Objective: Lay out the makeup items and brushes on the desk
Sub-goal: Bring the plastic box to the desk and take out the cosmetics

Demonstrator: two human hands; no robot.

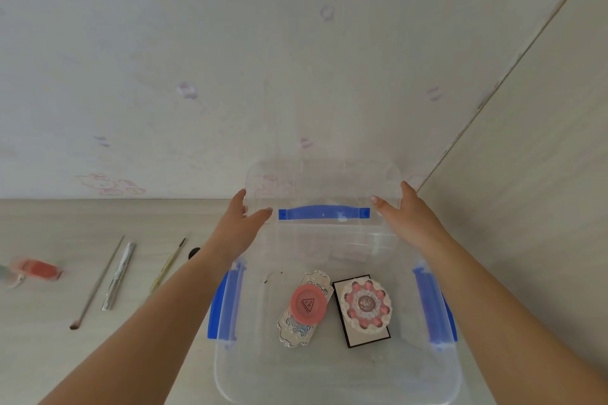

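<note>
Both hands, left hand point(245, 219) and right hand point(399, 212), grip the clear lid point(324, 187); lift evenly, clearing the box point(227, 368) below.

Single head-worn wide-angle view, looking forward and steeply down onto the clear bin point(335, 371) close below; table point(49, 339) left of the bin, wall point(197, 43) beyond it.

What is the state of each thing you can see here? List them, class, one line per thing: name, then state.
Clear lid: off the box, held up by both hands.
Clear storage box: open, on the desk.
Left hand: grips the lid's left edge.
Right hand: grips the lid's right edge.
Pink round compact: closed, lying on the silver palette.
Silver palette: closed, in the box.
Thin brush: laid out on the desk.
</note>
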